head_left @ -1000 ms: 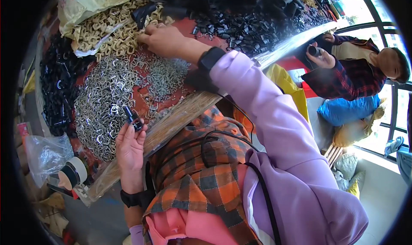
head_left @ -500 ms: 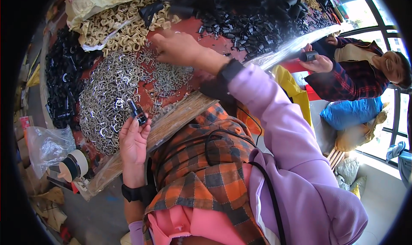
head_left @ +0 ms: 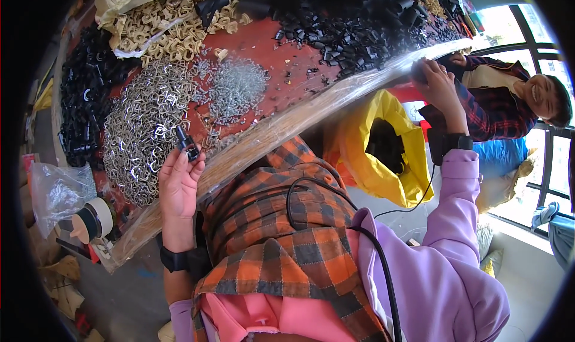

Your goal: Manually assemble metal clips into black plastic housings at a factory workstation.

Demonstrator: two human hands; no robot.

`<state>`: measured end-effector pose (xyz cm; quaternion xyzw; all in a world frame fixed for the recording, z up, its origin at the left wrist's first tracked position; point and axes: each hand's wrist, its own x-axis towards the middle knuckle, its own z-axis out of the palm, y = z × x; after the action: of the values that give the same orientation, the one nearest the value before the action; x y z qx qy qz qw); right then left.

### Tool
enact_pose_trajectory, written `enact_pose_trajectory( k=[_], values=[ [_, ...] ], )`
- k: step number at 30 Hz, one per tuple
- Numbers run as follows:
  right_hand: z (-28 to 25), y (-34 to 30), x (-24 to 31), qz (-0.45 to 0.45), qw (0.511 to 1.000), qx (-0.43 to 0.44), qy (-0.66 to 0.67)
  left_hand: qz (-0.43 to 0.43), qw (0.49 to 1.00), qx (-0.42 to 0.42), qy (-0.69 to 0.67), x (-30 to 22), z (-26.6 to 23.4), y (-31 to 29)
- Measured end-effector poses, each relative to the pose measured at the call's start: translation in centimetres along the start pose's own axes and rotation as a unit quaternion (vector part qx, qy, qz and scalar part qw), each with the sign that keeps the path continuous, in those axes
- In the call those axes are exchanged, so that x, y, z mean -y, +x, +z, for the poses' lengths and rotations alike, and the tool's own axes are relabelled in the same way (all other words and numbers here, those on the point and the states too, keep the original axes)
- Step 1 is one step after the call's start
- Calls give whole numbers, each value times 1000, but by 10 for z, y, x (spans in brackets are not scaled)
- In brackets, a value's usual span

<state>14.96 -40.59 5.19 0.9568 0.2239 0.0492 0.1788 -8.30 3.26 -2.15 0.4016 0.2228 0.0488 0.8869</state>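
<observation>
My left hand (head_left: 179, 189) is closed on a small black plastic fitting (head_left: 188, 145), its narrow end pointing up, over the near edge of the table. Under and beyond it spreads a heap of bent silver metal hooks (head_left: 135, 135). Stretched far to the right, my right hand (head_left: 442, 90) has its fingers wrapped round a dark cylindrical plastic piece (head_left: 418, 72), close to a person (head_left: 494, 96) in a dark checked shirt. That person's nearer hand is hidden behind mine, so I cannot tell whether it still touches the piece.
On the red tabletop (head_left: 293, 57) lie small screws (head_left: 236, 87), tan plastic clips (head_left: 156, 27) and black parts (head_left: 365, 45). A wooden edge (head_left: 251, 153) runs along the front. A yellow sack (head_left: 353, 141) stands open below the right side. A tape roll (head_left: 99, 219) sits at the left corner.
My right hand has swung from above the screws rightward to the person, closing round the black cylinder the person held up. The yellow sack's mouth came into view. My left hand keeps its fitting.
</observation>
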Motion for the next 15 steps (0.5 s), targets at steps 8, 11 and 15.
enact_pose_trajectory(
  k=[8, 11, 15],
  values=[
    [-5, 18, 9, -5, 978, -63, 201, 18, 1000, -3, 10, 2, 2, -4],
    [-27, 25, 54, -43, 933, -138, 330, 20, 1000, -12, 13, 2, 2, -5],
    [-40, 30, 113, -27, 668, -29, 743, 17, 1000, -15, 8, 1, 3, -4]
  ],
)
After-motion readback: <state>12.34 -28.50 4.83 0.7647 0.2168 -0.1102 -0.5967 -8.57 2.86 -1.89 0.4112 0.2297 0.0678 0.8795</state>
